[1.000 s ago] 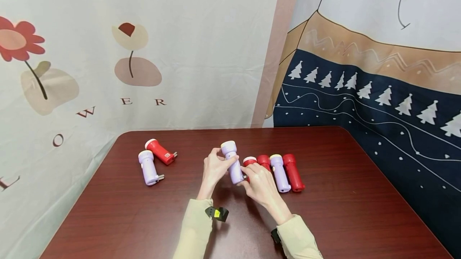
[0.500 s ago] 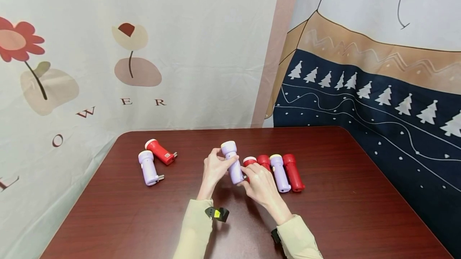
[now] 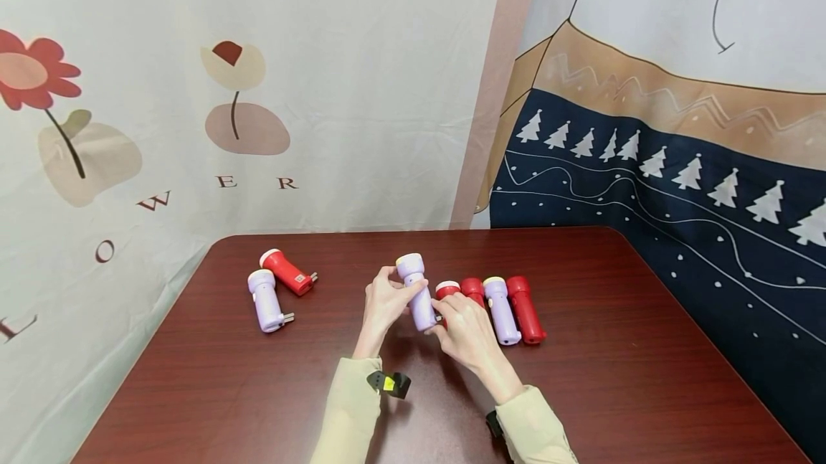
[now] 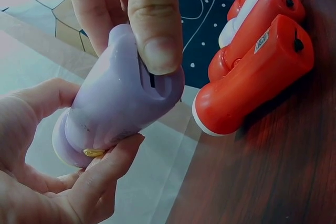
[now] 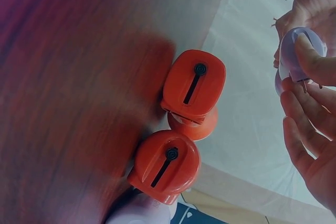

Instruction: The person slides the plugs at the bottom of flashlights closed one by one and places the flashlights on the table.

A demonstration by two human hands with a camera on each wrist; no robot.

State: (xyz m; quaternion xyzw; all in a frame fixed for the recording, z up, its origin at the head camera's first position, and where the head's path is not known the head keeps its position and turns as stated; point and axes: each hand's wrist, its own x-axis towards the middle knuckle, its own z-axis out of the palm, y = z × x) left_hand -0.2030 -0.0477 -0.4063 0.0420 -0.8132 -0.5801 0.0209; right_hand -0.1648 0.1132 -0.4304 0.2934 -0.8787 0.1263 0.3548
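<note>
A lilac plug-in flashlight [image 3: 421, 306] is held above the table, tilted, its wide head pointing away. My left hand [image 3: 382, 302] grips it near the head; in the left wrist view a yellow switch [image 4: 94, 152] shows beside those fingers. At the tail end, my right hand [image 3: 470, 324] pinches the flashlight. Its thumb [image 4: 160, 51] presses by the dark slot there, as the left wrist view shows. Metal plug prongs [image 5: 304, 86] stick out next to the right fingers in the right wrist view.
Right of the hands lie a white-rimmed red flashlight [image 3: 448, 288], a red one [image 3: 473, 287], a lilac one [image 3: 501, 310] and another red one [image 3: 525, 310]. At left, a red flashlight [image 3: 288, 273] and a lilac flashlight [image 3: 265, 301] have prongs out. The table [image 3: 645, 378] meets hanging cloths.
Hardly anything differs: the lilac flashlight in my hands has dipped very slightly. Both hands keep their places on it, and the other flashlights lie still.
</note>
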